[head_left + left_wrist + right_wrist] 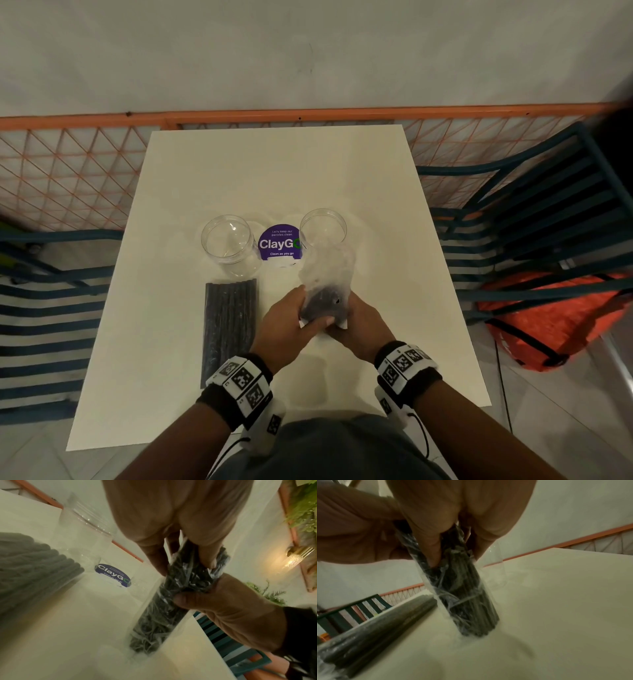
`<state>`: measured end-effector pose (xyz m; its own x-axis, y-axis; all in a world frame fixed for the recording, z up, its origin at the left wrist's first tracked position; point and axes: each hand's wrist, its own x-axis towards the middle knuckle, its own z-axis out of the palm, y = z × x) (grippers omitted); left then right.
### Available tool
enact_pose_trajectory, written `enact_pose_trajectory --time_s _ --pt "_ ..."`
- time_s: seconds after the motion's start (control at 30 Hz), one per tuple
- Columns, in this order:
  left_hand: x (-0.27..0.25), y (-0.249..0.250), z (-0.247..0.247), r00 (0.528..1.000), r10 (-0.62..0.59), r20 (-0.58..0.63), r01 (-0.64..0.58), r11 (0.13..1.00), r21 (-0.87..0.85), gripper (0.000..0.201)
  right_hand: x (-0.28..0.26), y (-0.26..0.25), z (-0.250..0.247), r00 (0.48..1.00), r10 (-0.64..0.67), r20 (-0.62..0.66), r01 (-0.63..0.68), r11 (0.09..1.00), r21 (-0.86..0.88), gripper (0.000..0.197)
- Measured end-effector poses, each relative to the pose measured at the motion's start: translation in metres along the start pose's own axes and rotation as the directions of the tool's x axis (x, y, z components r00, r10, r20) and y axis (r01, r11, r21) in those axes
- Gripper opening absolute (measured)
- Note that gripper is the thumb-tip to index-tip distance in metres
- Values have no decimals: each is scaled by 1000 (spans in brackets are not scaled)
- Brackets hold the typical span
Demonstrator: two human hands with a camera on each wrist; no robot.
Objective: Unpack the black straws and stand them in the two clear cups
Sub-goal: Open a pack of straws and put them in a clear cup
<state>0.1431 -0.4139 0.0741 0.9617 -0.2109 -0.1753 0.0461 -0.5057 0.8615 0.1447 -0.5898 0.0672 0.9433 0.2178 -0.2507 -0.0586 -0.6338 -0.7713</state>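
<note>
Fingers (159,561) of both hands: curled and pinching the near end of one straw packet (325,291), thumbs pressed on its film.

Table (394,212) (white, the largest item; square top, all four edges in head view). Judged ample bare room beyond the ClayGo sticker (279,244) and on the near side of it; chairs with dark slats flank both side edges, so wide elbow swings are best avoided.

Second straw packet (230,325): lies flat, near-left of the sticker, unopened so far as can be seen, its far end close to the left cup (228,245).

Held packet: stands tilted on the table, near-right of the sticker, far end leaning toward the right cup (323,228). Film is crinkled and loose round the black straws; whether it is already torn cannot be told.

Left hand (286,325), right hand (359,322): meet at the packet's near end, near side of the sticker.

Cups (two, clear, upright, no straws in them): one just left of the sticker, one just right.

Handling note: the step in hand appears to be opening the film. Advised to part it at the gripped end only, keeping the far end braced on the table, so the straws stay bundled (loose straws would likely roll toward the table edge). Keep the packet clear of the right cup, which looks light enough to tip.
</note>
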Motion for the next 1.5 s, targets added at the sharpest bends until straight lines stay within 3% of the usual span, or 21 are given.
enact_pose_trajectory --time_s 0.17,0.3,0.43,0.53,0.6,0.7,0.8,0.93,1.0,1.07,1.2,1.33,1.5 --pt "1 -3 10 997 -1 76 -13 984 180 65 3 5 3 996 75 55 -73 997 -24 49" --pt "6 -1 10 1000 12 14 -14 997 80 58 0 8 0 994 113 4 -113 992 -47 51" --pt "3 -20 15 995 -15 101 -7 978 209 68 5 14 12 981 147 122 -138 987 -84 65" --pt "1 -28 17 991 8 133 -52 944 325 89 6 19 16 978 160 131 -138 977 -163 60" --pt "0 -28 15 993 69 98 -92 964 250 94 5 22 16 983 148 106 -123 970 -212 54" --pt "0 -22 10 988 155 2 -155 987 50 79 3 21 13 987 133 89 -113 972 -205 53" --pt "1 -26 8 977 204 57 -211 955 209 73 3 20 11 989 117 96 -100 980 -171 59" --pt "2 -32 14 978 140 155 -189 911 366 76 2 20 8 987 51 152 -33 992 -119 76" --pt "3 -35 16 982 99 163 -154 916 371 73 -1 23 3 989 -11 149 3 999 52 101" --pt "3 -35 18 981 81 175 -143 915 377 63 -4 20 -4 996 -34 84 14 972 233 110" --pt "4 -33 25 975 115 189 -191 865 464 41 0 5 -4 1000 -27 3 26 971 239 104" --pt "-1 -34 28 971 57 230 -188 777 601 53 2 5 5 1000 2 -20 1 982 187 87" --pt "-5 -33 29 965 61 254 -227 680 697 42 0 7 14 999 34 -8 -32 983 182 86"
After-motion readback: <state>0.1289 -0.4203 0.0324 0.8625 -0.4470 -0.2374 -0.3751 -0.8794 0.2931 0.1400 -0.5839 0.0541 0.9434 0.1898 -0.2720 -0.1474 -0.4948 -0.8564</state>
